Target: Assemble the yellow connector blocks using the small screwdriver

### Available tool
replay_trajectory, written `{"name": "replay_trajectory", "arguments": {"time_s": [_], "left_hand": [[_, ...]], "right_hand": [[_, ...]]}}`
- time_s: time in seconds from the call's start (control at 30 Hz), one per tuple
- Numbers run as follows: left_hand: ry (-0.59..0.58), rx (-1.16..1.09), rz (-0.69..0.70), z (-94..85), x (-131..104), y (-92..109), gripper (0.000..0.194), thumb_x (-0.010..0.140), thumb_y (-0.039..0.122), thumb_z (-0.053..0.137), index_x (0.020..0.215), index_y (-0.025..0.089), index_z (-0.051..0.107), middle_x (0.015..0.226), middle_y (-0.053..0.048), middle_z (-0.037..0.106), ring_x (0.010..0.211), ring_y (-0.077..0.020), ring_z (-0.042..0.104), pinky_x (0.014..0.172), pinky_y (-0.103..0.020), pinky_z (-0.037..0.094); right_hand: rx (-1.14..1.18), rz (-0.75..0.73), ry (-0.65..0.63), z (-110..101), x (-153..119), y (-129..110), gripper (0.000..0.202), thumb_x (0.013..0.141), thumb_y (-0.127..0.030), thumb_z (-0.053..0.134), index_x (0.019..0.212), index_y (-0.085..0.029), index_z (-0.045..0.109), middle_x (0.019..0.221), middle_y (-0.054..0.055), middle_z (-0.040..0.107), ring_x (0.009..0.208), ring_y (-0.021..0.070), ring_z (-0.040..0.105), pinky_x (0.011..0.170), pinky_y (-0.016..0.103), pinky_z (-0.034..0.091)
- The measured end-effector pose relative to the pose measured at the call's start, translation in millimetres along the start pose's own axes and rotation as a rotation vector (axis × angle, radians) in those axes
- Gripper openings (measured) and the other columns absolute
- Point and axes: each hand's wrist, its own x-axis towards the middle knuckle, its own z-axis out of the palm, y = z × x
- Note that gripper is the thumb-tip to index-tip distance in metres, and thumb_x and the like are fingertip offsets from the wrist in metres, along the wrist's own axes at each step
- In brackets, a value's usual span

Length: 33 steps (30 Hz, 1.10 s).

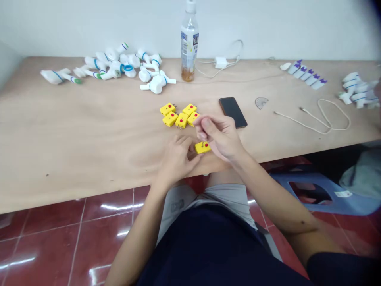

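Observation:
Near the table's front edge lies a yellow plug (202, 148) with a red button. My left hand (180, 157) grips its left end between thumb and fingers. Above it, my right hand (218, 135) is closed in a pinch around a thin screwdriver (203, 143). Only the metal shaft shows, standing upright with its tip at a hole in the plug's top; the handle is hidden in my fingers. Just beyond my hands sit several more yellow plugs (181, 120) with red buttons and metal prongs, one partly covered by my right fingers.
Behind stand a drink bottle (189, 43) and several white jointed pieces (157, 83). To the right lie a black phone (233, 112), a clear protractor (261, 103), a white cable (330, 126), a charger (220, 62) and purple-topped pieces (309, 75). A blue stool (336, 198) stands below, beside another person.

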Motion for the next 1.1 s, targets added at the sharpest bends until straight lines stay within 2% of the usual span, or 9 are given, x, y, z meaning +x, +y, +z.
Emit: {"name": "replay_trajectory", "arguments": {"time_s": [0.1,0.23,0.37,0.53,0.73,0.83,0.97,1.03,1.1], "left_hand": [[0.002,0.001,-0.003,0.8,0,-1,0.024,0.101,0.028,0.08,0.123,0.023,0.075,0.115,-0.011,0.079,0.114,-0.0354,0.073,0.102,-0.053,0.061],[-0.001,0.006,-0.013,1.2,-1,-2,0.024,0.1,0.029,0.081,0.123,0.024,0.075,0.114,-0.01,0.08,0.112,-0.0343,0.073,0.101,-0.052,0.062],[-0.001,0.003,-0.012,0.6,-1,-1,0.024,0.1,0.028,0.081,0.122,0.024,0.075,0.118,-0.01,0.08,0.116,-0.035,0.073,0.103,-0.053,0.062],[-0.011,0.003,-0.002,-0.7,0,1,0.022,0.102,0.029,0.08,0.122,0.023,0.075,0.117,-0.01,0.08,0.114,-0.034,0.072,0.103,-0.053,0.061],[0.002,0.004,-0.03,-0.8,0,2,0.013,0.102,0.031,0.078,0.11,0.023,0.072,0.105,-0.009,0.076,0.104,-0.0326,0.072,0.096,-0.05,0.062],[-0.031,-0.002,-0.03,-2.9,-1,3,0.017,0.104,0.031,0.076,0.119,0.024,0.075,0.109,-0.009,0.079,0.11,-0.0347,0.074,0.102,-0.053,0.062],[-0.083,0.003,0.006,-6.3,0,4,0.036,0.105,0.027,0.075,0.141,0.026,0.074,0.128,-0.011,0.081,0.131,-0.0384,0.071,0.115,-0.059,0.058],[-0.066,-0.001,0.0,-6.2,1,4,0.037,0.103,0.025,0.076,0.139,0.025,0.076,0.13,-0.011,0.081,0.132,-0.0382,0.071,0.115,-0.058,0.059],[-0.042,-0.009,-0.02,-4.8,1,4,0.033,0.099,0.024,0.08,0.132,0.024,0.077,0.128,-0.012,0.081,0.127,-0.0374,0.073,0.11,-0.056,0.061]], "right_hand": [[-0.009,-0.034,0.059,1,-2,1,0.036,0.094,-0.059,0.094,0.099,-0.024,0.086,0.079,0.0,0.061,0.069,0.0135,0.05,0.06,0.029,0.046],[-0.023,0.022,0.004,0,-6,1,0.044,0.099,-0.068,0.085,0.1,-0.024,0.087,0.079,-0.001,0.056,0.069,0.0129,0.048,0.061,0.028,0.046],[-0.083,-0.078,0.072,-2,-7,0,0.031,0.097,-0.055,0.092,0.096,-0.024,0.087,0.081,0.001,0.066,0.07,0.0143,0.055,0.066,0.031,0.051],[0.03,0.08,-0.078,-8,0,-8,0.044,0.102,-0.067,0.083,0.102,-0.023,0.088,0.076,-0.002,0.052,0.065,0.0115,0.043,0.059,0.027,0.043],[-0.195,-0.115,-0.003,1,-20,-2,0.033,0.108,-0.053,0.08,0.099,-0.022,0.088,0.09,0.005,0.078,0.08,0.0177,0.07,0.077,0.034,0.06],[-0.146,-0.082,-0.082,1,-19,-6,0.03,0.111,-0.051,0.078,0.107,-0.023,0.088,0.084,0.001,0.069,0.075,0.0138,0.062,0.072,0.029,0.054],[0.02,0.129,-0.234,-15,6,-15,0.047,0.105,-0.066,0.079,0.102,-0.02,0.085,0.077,-0.002,0.05,0.07,0.013,0.045,0.062,0.028,0.042],[0.007,0.115,-0.259,-19,11,-12,0.047,0.106,-0.065,0.079,0.094,-0.02,0.08,0.076,-0.002,0.051,0.068,0.0128,0.045,0.062,0.028,0.039],[-0.057,0.002,-0.158,-17,5,-3,0.044,0.11,-0.06,0.075,0.09,-0.021,0.076,0.079,0.0,0.058,0.07,0.0133,0.05,0.064,0.03,0.04]]}}
